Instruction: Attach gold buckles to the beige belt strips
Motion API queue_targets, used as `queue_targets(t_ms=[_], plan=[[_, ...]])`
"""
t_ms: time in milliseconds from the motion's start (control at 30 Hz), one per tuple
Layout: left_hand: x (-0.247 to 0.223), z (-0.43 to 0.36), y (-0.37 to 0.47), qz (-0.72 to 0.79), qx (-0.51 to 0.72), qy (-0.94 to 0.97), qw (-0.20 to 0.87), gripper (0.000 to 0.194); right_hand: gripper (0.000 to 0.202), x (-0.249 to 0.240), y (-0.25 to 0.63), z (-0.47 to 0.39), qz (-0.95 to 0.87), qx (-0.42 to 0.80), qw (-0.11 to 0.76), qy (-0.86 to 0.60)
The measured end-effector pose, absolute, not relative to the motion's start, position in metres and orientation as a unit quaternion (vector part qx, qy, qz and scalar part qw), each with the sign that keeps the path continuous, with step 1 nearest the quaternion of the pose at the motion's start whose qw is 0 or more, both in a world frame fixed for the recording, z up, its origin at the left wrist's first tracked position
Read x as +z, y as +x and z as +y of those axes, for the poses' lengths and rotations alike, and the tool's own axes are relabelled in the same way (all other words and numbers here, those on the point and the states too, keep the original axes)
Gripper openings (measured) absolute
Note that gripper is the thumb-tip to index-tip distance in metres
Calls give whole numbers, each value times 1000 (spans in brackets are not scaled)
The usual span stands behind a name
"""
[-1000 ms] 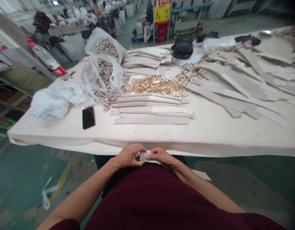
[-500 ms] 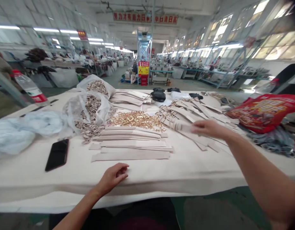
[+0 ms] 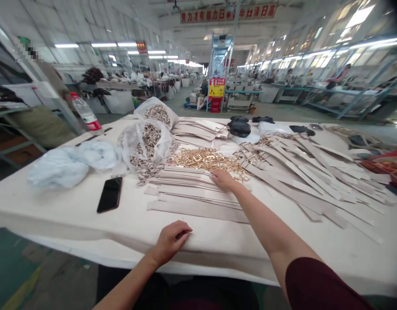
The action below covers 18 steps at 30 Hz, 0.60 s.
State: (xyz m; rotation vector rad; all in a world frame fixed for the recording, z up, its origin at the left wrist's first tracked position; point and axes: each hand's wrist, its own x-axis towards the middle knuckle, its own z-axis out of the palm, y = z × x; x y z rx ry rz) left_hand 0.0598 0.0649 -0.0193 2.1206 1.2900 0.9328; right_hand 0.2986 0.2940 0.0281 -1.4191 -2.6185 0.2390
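Note:
My right hand [image 3: 223,179] is over the far right part of a stack of flat beige strips [image 3: 185,182], beside a heap of gold metal buckles [image 3: 205,159]. Its fingers are bunched and point down; whatever is between them is hidden. Near the table's front edge, my left hand [image 3: 174,239] is loosely curled, with a gap between thumb and fingers and nothing visible in it. The nearest strip [image 3: 195,212] lies flat just beyond that hand. To the right, a fanned pile of strips [image 3: 292,176] has gold buckles at its far left ends.
Clear plastic bags [image 3: 166,142] of small beige loops spill onto the cloth-covered table [image 3: 72,224]. A black phone [image 3: 110,194] lies left, near bluish-white plastic bundles [image 3: 59,167] and a bottle [image 3: 88,116]. Black items [image 3: 239,126] sit at the back. A red bag [image 3: 389,165] is far right.
My right hand has come left from the fanned pile, where it was at a strip, to the stack by the buckles. My left hand stays near the table's front edge. The view has swung left.

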Motion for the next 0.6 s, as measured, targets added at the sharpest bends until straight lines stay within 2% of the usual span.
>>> queue_targets(t_ms=[200, 333, 400, 500, 600], plan=[[-27, 60, 62, 467, 371, 771, 224, 17, 25, 19, 310, 292, -871, 74, 132, -467], [-20, 61, 59, 484, 362, 756, 253, 18, 32, 15, 324, 279, -864, 40, 159, -476], [-8, 78, 54, 498, 378, 740, 248, 20, 46, 14, 326, 281, -856, 37, 157, -491], [16, 133, 44, 521, 411, 729, 168, 25, 70, 12, 318, 287, -851, 82, 102, -508], [32, 204, 39, 522, 364, 768, 69, 32, 75, 7, 306, 281, -858, 72, 115, -496]])
